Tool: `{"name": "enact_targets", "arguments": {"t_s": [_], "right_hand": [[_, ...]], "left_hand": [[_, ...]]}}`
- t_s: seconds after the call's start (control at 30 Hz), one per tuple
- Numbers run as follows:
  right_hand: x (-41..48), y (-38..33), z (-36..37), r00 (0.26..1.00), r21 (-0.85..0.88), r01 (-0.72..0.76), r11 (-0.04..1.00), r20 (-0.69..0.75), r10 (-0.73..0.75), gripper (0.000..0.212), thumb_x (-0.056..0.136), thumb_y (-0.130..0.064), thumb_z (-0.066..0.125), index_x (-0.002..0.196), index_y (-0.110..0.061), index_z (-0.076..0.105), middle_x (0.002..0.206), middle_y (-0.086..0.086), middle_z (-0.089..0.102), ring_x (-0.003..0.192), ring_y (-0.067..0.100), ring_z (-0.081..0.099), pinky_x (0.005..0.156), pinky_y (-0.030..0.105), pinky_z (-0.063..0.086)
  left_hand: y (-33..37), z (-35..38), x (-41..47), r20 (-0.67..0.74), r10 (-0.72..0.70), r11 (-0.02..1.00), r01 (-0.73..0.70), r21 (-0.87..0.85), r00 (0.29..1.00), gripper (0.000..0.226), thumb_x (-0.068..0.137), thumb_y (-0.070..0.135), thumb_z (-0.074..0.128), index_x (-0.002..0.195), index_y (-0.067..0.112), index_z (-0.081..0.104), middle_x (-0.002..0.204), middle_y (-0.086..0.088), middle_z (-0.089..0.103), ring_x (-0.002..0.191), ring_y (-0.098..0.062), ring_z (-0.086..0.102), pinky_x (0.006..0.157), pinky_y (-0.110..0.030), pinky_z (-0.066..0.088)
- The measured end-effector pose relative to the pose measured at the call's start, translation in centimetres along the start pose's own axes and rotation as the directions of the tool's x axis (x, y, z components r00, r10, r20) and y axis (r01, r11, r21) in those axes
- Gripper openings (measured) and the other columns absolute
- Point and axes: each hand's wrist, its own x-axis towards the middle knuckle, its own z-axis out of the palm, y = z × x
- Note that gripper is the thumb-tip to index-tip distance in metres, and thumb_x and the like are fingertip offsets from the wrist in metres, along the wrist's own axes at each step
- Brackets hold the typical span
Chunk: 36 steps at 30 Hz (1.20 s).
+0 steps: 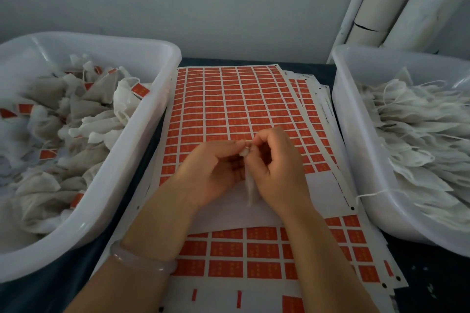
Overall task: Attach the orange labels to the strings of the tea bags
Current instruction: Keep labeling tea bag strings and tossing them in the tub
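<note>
A sheet of orange labels lies flat in the middle, its near rows peeled bare. Above it my left hand and my right hand meet fingertip to fingertip, both pinching a small orange label folded at the top of a string. A white tea bag hangs down between my palms, partly hidden by my right hand. Whether the label is stuck closed cannot be told.
A white tub on the left holds several tea bags with orange labels attached. Another white tub on the right holds several unlabelled bags with loose strings. More label sheets lie nearer me. White pipes stand at the back right.
</note>
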Motion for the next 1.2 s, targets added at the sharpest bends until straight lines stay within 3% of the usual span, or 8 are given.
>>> {"name": "enact_targets", "arguments": {"t_s": [0.3,0.43,0.57,0.7,0.8,0.87,1.0,1.2], "right_hand": [[-0.2,0.1,-0.9,0.99,0.093,0.117,0.989,-0.095,-0.108,0.011,0.085,-0.015,0.066,0.09,-0.005,0.067,0.084,-0.001,0.066,0.07,0.008,0.059,0.062,0.015,0.049],[-0.1,0.1,-0.7,0.986,0.067,0.088,0.994,-0.147,-0.078,0.007,0.082,-0.009,0.071,0.086,-0.003,0.071,0.081,0.003,0.068,0.068,0.011,0.06,0.06,0.016,0.049],[-0.2,0.1,-0.6,0.99,0.044,0.034,0.998,-0.14,-0.028,0.006,0.081,-0.009,0.069,0.078,-0.004,0.068,0.073,0.002,0.064,0.065,0.013,0.058,0.058,0.023,0.049],[-0.1,-0.3,-0.8,0.985,0.049,0.005,0.999,-0.17,0.003,0.006,0.077,-0.015,0.06,0.073,-0.01,0.059,0.07,-0.001,0.058,0.063,0.01,0.052,0.057,0.019,0.046],[-0.1,-0.5,-1.2,0.974,0.204,-0.066,0.977,-0.2,0.107,0.007,0.078,-0.014,0.056,0.076,-0.021,0.056,0.072,-0.008,0.058,0.067,0.011,0.055,0.057,0.017,0.049],[0.0,-0.4,-1.4,0.974,0.279,-0.115,0.953,-0.159,0.164,0.011,0.08,-0.02,0.058,0.082,-0.031,0.056,0.079,-0.013,0.061,0.074,0.006,0.058,0.06,0.012,0.049],[-0.1,-0.4,-1.1,0.995,0.181,-0.103,0.978,0.03,0.099,0.018,0.085,-0.024,0.069,0.098,-0.033,0.061,0.087,-0.025,0.061,0.085,-0.005,0.059,0.067,0.006,0.047],[0.1,-0.1,-1.4,0.988,0.242,-0.15,0.959,-0.003,0.155,0.019,0.084,-0.013,0.067,0.078,-0.031,0.062,0.073,-0.021,0.063,0.075,-0.003,0.06,0.062,0.008,0.047]], "left_hand": [[-0.2,-0.1,0.3,-0.067,-0.056,0.991,0.048,-0.127,0.996,0.03,0.078,0.007,0.061,0.107,-0.002,0.068,0.097,-0.015,0.069,0.093,-0.027,0.066,0.083,-0.037,0.057],[-0.1,-0.2,0.4,-0.083,0.069,0.996,-0.064,0.065,0.994,0.021,0.077,0.014,0.063,0.093,0.001,0.07,0.091,-0.014,0.07,0.086,-0.024,0.066,0.086,-0.036,0.054],[-0.3,0.0,0.5,-0.089,0.172,0.964,-0.149,0.221,0.981,0.015,0.086,0.009,0.058,0.083,0.002,0.071,0.078,-0.01,0.071,0.071,-0.017,0.069,0.068,-0.025,0.057],[-0.7,0.2,0.5,-0.072,0.183,0.928,-0.148,0.341,0.981,0.017,0.089,0.014,0.058,0.085,0.003,0.071,0.077,-0.009,0.069,0.07,-0.018,0.065,0.068,-0.025,0.056],[-0.5,0.1,0.4,-0.109,0.156,0.946,-0.117,0.303,0.982,0.02,0.09,0.014,0.057,0.079,0.007,0.073,0.075,-0.008,0.069,0.07,-0.018,0.064,0.068,-0.027,0.056],[-0.3,-0.1,0.5,-0.146,0.164,0.957,-0.121,0.264,0.976,0.024,0.09,0.013,0.056,0.074,0.011,0.074,0.074,-0.006,0.07,0.068,-0.016,0.067,0.063,-0.024,0.055],[-0.3,-0.1,0.4,-0.084,0.181,0.953,-0.154,0.261,0.98,0.021,0.092,0.013,0.054,0.085,0.006,0.072,0.08,-0.009,0.072,0.073,-0.017,0.069,0.066,-0.024,0.056],[-0.4,-0.1,0.6,-0.055,0.209,0.913,-0.175,0.37,0.976,0.021,0.093,0.015,0.053,0.087,0.005,0.07,0.078,-0.006,0.071,0.071,-0.015,0.068,0.066,-0.021,0.054]]}}
